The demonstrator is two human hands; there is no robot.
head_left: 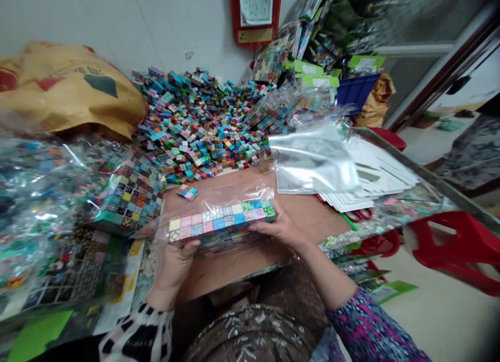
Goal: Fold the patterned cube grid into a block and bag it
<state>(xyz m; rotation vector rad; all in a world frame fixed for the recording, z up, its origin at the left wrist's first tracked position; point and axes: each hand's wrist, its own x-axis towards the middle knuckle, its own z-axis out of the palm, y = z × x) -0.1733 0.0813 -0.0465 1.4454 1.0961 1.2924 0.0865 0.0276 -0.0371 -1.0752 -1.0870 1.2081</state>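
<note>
Between my two hands is a clear plastic bag of cubes (222,219), a long block of small patterned cubes lined up in rows inside the film. My left hand (177,263) is closed on its left end, thumb on the front edge. At the right end my right hand (283,227) grips it, thumb across the front side. The bag's loose film sticks up behind the block. Just beyond it, a small group of cubes (187,192) lies on the brown board (219,284).
A heap of loose cubes (203,122) lies against the wall. Clear empty bags (316,161) and white cards (375,179) are at the right, near red scissors (359,214). Filled bags (128,195) and a yellow sack (74,91) stand left. A red stool (461,247) is at right.
</note>
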